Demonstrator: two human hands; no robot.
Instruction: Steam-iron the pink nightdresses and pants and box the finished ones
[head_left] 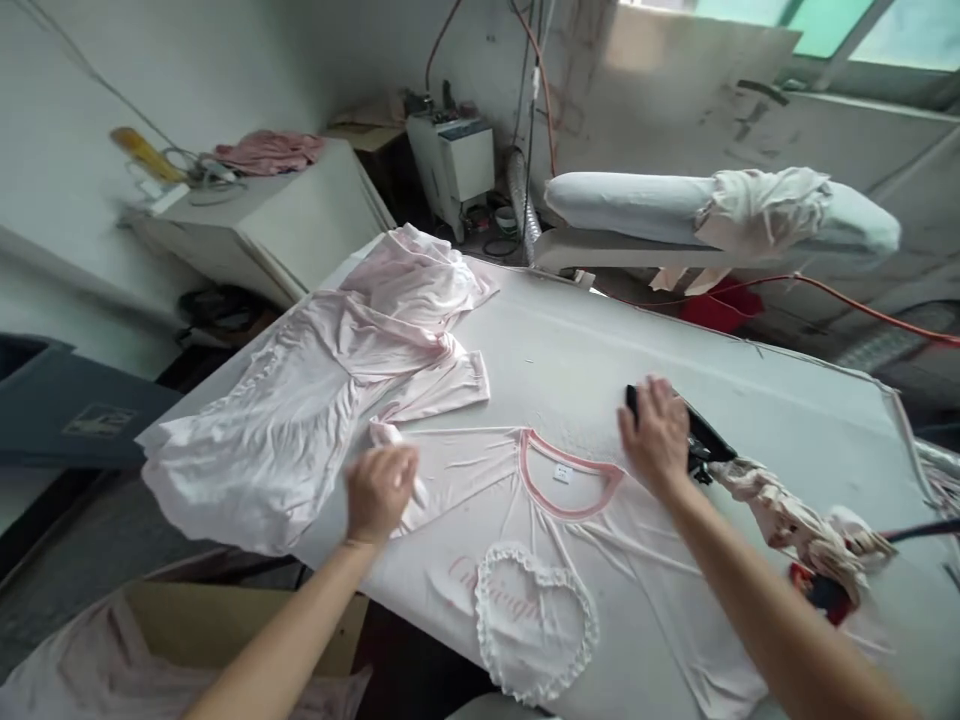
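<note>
Fingers [405, 470] of the left hand [379, 492] curl closed around the sleeve of a pale pink cotton T-shirt [570, 560] spread flat on the white padded bench [750, 400]; right hand [656, 432] rests fingers-down, gripping a black iron [701, 432] just beyond the pink-trimmed collar [570, 478].

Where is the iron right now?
In the head view, the iron sits right of centre on the ironing table, under the right hand, beside the shirt's pink collar.
</note>
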